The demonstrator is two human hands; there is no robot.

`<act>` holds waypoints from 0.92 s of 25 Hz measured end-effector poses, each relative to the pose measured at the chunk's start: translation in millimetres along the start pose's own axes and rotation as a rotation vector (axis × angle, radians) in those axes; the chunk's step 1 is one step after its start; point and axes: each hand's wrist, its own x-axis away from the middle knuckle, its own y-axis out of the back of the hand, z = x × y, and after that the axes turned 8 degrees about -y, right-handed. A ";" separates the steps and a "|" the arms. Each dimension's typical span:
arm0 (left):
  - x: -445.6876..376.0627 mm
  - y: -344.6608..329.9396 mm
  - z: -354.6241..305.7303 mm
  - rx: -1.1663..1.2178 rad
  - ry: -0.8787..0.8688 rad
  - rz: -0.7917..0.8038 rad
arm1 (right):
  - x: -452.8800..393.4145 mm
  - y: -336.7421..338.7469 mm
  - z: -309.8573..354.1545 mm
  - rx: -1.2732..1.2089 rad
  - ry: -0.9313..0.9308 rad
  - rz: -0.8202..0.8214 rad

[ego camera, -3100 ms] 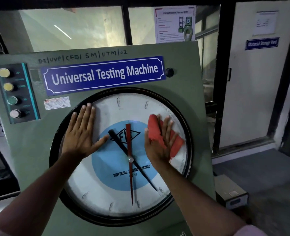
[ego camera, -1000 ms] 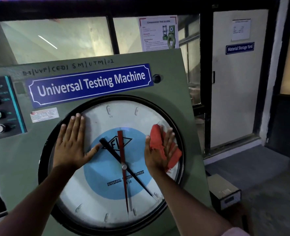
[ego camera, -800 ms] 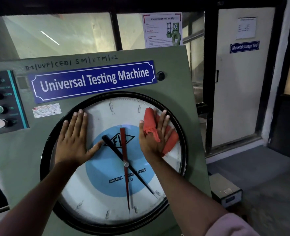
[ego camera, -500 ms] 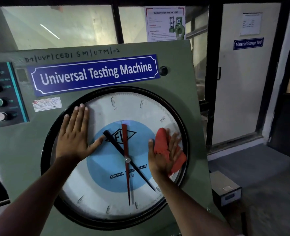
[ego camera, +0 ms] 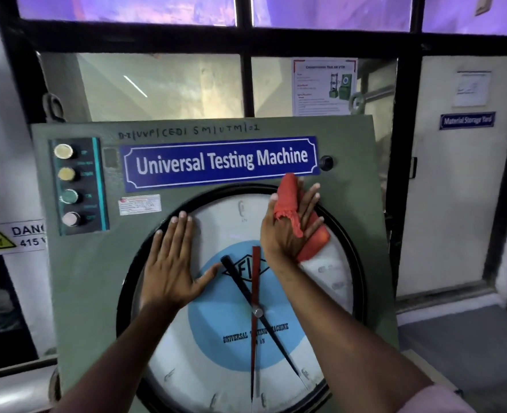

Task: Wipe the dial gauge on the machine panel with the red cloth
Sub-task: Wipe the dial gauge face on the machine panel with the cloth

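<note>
The big round dial gauge (ego camera: 225,365) with a white face, blue centre, red and black needles and a black rim fills the green machine panel (ego camera: 82,293). My right hand (ego camera: 291,231) presses the red cloth (ego camera: 288,201) against the gauge's upper right rim, with the cloth's top reaching the blue nameplate. The cloth is threaded between my fingers. My left hand (ego camera: 173,263) lies flat and spread on the upper left of the glass, holding nothing.
A blue "Universal Testing Machine" nameplate (ego camera: 221,163) sits above the gauge. A strip of several push buttons (ego camera: 70,186) is at the panel's upper left. A danger sign (ego camera: 14,236) is at the far left. A door (ego camera: 460,174) stands at the right.
My right hand has slid the red cloth up from the gauge's right side to its upper right rim. My left hand stays flat on the glass. The camera has tilted upward.
</note>
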 end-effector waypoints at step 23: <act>55.6 3.9 -0.8 0.042 0.259 0.035 | -22.6 12.2 24.6 -0.010 0.635 0.208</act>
